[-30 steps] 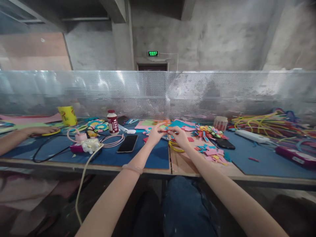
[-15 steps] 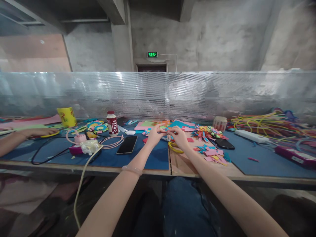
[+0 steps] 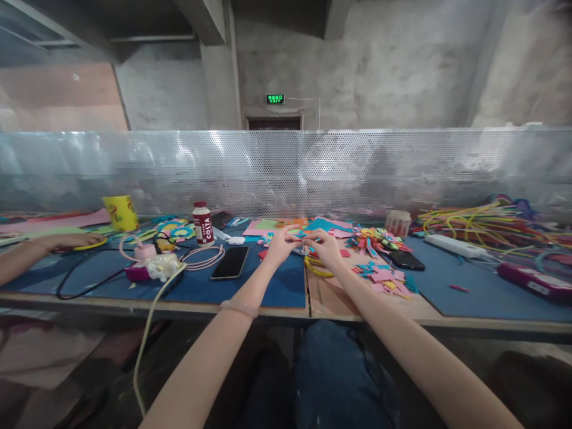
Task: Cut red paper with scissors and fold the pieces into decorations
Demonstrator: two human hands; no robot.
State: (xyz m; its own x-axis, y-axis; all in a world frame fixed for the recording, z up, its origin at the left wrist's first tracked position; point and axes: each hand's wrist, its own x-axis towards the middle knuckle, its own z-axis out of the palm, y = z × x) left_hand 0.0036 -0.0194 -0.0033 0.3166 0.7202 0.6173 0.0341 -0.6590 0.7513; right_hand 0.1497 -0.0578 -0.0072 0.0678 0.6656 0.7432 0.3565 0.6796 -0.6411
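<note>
My left hand [image 3: 281, 245] and my right hand [image 3: 325, 247] meet over the middle of the table, fingertips pinched close together. Whatever lies between the fingertips is too small to make out. Behind them lie coloured paper sheets [image 3: 330, 225], blue, pink, green and orange. Under my right wrist rests a yellow looped band [image 3: 318, 267]. Just right of it are a pile of pink and blue paper pieces [image 3: 388, 280] and a bunch of multicoloured curled strips [image 3: 375, 239].
A black phone [image 3: 230, 263], a Costa bottle [image 3: 203, 224] and a plug cluster with cables [image 3: 161, 266] stand left. To the right are another phone [image 3: 406, 260], a purple box [image 3: 534, 281] and pipe cleaners [image 3: 473, 223]. Another person's hand [image 3: 74, 241] works at far left. A perforated metal screen [image 3: 250, 173] runs behind.
Both my hands stay almost in place, their fingertips still together. The view has barely shifted.
</note>
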